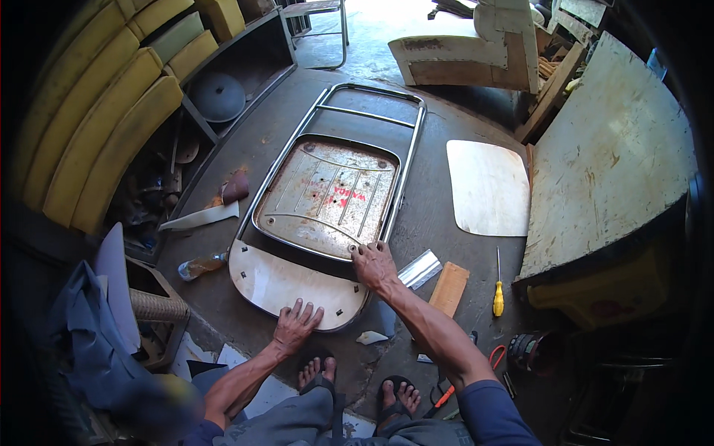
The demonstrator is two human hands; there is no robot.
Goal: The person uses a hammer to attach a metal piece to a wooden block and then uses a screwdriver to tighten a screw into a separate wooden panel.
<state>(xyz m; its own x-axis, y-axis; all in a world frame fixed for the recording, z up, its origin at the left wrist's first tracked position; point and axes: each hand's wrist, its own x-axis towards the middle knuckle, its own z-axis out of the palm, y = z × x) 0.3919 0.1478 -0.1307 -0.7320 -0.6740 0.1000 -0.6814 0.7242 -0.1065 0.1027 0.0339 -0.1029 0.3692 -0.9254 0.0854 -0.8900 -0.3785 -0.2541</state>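
Note:
A folded metal chair lies on the floor in front of me, with a rusty seat pan marked in red. My right hand has its fingers curled on the pan's lower right corner. My left hand rests open, fingers spread, on a pale curved board at the chair's near end. Beside the chair are a large knife, a clear bottle, a metal strip, a wooden piece and a yellow-handled screwdriver.
Stacked yellow cushions and a dark shelf stand at left. A pale flat panel lies at right beside a big leaning board. A wooden furniture piece stands behind. An orange-handled tool is near my feet.

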